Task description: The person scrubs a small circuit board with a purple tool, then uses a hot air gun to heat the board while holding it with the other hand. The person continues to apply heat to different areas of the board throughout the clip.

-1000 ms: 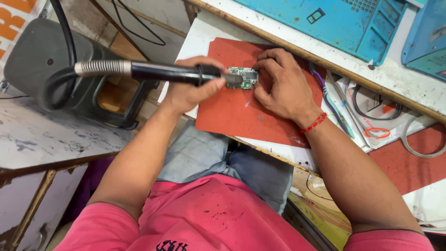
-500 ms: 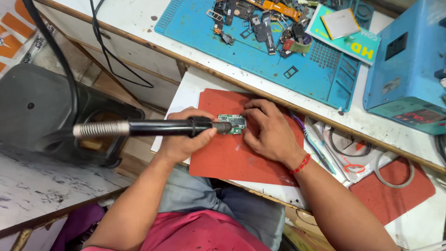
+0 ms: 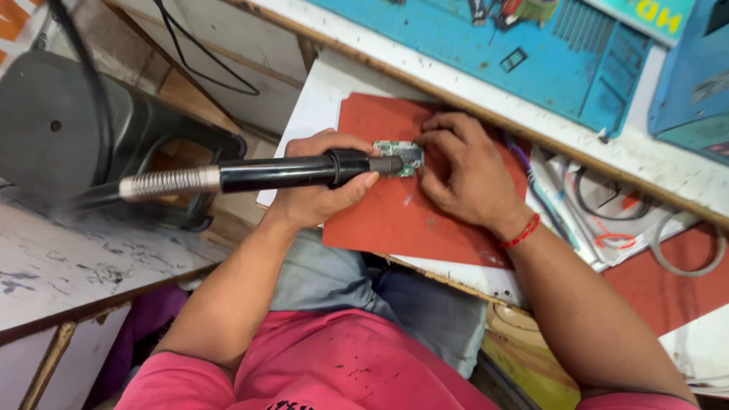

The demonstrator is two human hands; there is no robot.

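1. My left hand [image 3: 319,190] is closed around the black handle of a hot-air rework tool [image 3: 273,173]. Its nozzle tip points right onto the small green circuit board [image 3: 400,156].
2. The board lies on the red mat [image 3: 395,216], just right of my left hand and just left of my right hand [image 3: 463,178]. Both hands touch or nearly touch it.
3. My right hand lies palm down on the mat with its fingers curled at the board's right edge, pinning it. I cannot tell whether they pinch it or only press it.
4. Part of the board is hidden under the nozzle and my fingertips, and its components are too small to make out.
5. The tool's ribbed metal end runs left into a dark hose that blurs out.
6. The blue work mat [image 3: 531,68] at the far side is cut off by the frame, and the parts on it are unclear.
7. I count one board, one tool, one red mat and one red thread bracelet [image 3: 522,231] on my right wrist.
8. A tangle of cables [image 3: 607,220] lies on the desk [image 3: 319,99] to the right. I cannot count them.
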